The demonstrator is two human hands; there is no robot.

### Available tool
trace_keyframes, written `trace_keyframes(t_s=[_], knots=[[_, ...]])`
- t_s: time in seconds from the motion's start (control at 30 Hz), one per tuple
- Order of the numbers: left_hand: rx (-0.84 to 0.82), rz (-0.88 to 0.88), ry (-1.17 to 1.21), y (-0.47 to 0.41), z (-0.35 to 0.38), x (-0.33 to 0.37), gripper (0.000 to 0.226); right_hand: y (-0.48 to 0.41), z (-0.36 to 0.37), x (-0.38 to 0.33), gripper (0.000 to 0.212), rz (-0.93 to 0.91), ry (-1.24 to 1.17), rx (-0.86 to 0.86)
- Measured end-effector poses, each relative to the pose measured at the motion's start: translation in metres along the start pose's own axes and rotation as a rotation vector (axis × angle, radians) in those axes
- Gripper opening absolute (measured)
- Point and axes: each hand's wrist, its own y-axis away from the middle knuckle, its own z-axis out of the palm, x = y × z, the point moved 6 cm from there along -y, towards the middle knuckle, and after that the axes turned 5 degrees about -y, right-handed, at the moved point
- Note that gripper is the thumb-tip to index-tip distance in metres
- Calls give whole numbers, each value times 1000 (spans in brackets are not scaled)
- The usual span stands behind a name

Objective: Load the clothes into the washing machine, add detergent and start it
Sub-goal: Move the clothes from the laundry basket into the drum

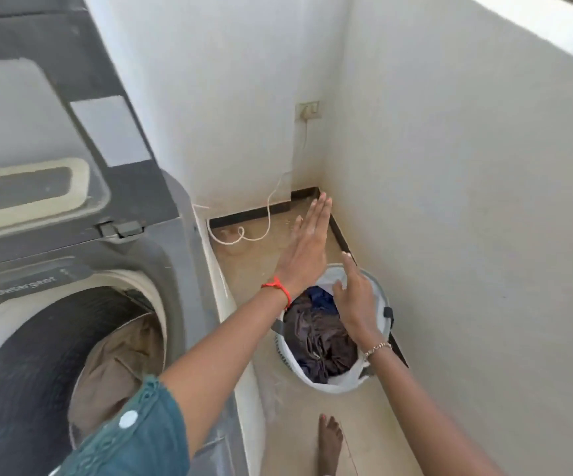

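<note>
A grey top-loading washing machine (161, 214) fills the left, its lid (37, 108) raised. A beige garment (116, 369) lies inside its open drum. On the floor at the right stands a white laundry basket (379, 290) holding dark brown and blue clothes (319, 334). My left hand (307, 245), with a red thread at the wrist, is flat and open above the floor beyond the basket. Over the basket's far side hovers my right hand (357, 300), fingers spread, holding nothing. A "Detergent" label (25, 286) marks the machine's rim.
White walls close in at the back and right, the basket near the right wall. A white cord (261, 231) trails from a wall socket (309, 109) across the beige tiled floor. My bare foot (329, 444) stands near the machine's corner.
</note>
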Motion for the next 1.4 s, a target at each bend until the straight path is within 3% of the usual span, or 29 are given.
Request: trace_keyframes(t_s=[0.23,0.5,0.7,0.8,0.93,1.17,1.27,1.4], knots=[[-220,50,-81,-15,175,-13,85,-21,33,151,58,174,58,-92],[-487,-61,-243,39,388,-113,97,-30,172,297,77,227,126,-301],[-679,-99,-432,73,498,-187,140,-29,285,375,108,229,230,-521],[-739,-165,-486,80,523,-216,153,-28,322,401,121,253,279,-593],[-746,-174,-498,89,547,-232,143,-24,355,417,126,269,246,-624],[-709,-207,-99,95,561,-229,109,-21,360,408,97,174,189,-534],[-662,-173,-88,91,559,-216,100,-23,354,396,82,73,226,-469],[-634,-214,-69,92,547,-199,94,-24,336,380,70,94,289,-586]])
